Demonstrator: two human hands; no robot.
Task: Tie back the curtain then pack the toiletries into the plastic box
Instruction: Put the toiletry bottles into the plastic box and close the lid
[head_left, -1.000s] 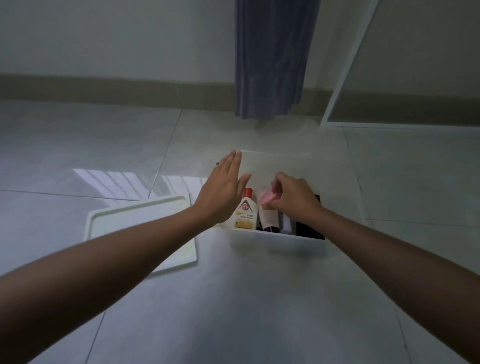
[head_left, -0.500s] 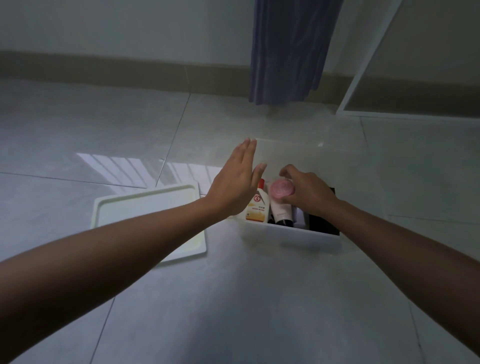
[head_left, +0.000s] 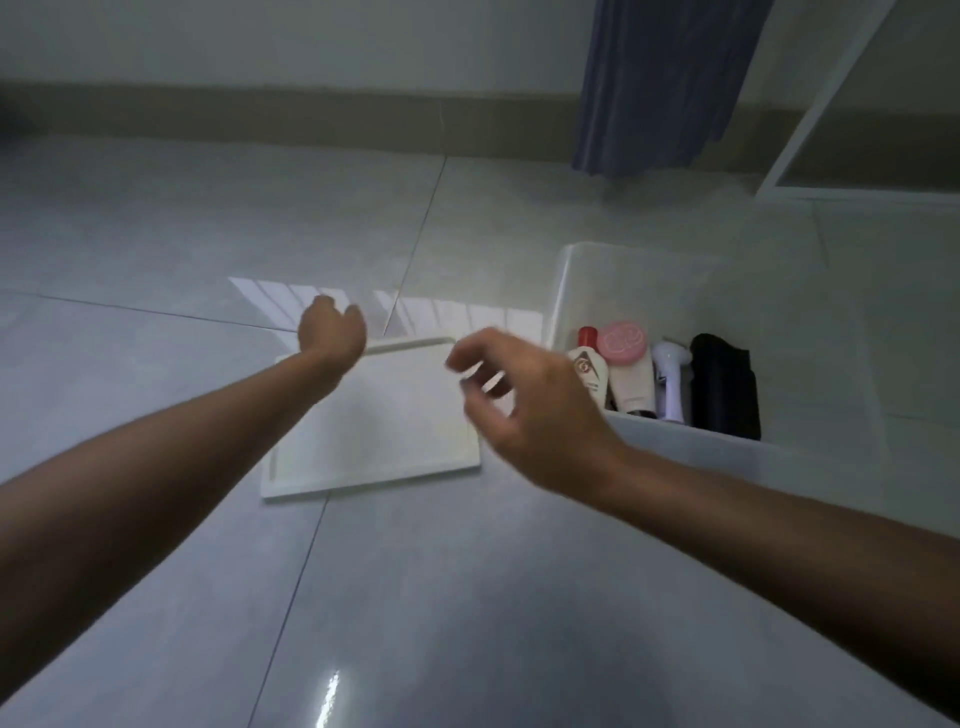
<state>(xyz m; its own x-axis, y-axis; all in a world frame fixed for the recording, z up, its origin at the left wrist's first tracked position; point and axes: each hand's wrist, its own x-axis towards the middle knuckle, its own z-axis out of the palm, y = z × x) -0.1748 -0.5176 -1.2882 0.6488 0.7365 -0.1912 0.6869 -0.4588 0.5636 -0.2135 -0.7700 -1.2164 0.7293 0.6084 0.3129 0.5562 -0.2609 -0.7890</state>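
Observation:
A translucent white plastic box (head_left: 566, 280) stands on the tiled floor at the right. Inside stand a white bottle with a red cap (head_left: 589, 366), a tube with a pink round cap (head_left: 623, 343), a white item (head_left: 671, 384) and a black item (head_left: 724, 384). A flat white lid (head_left: 374, 431) lies on the floor left of the box. My left hand (head_left: 331, 332) hovers over the lid's far left corner, fingers bent down and hidden. My right hand (head_left: 524, 405) hangs above the lid's right edge, fingers loosely curled, holding nothing. The blue curtain (head_left: 660, 83) hangs at the back.
A white frame (head_left: 810, 124) leans or stands at the far right by the wall. A brown skirting strip runs along the back wall. Glossy grey floor tiles spread all around the box and lid.
My right hand has let go of the pink-capped tube and left the box. Both hands have moved left over the lid. The view has swung left.

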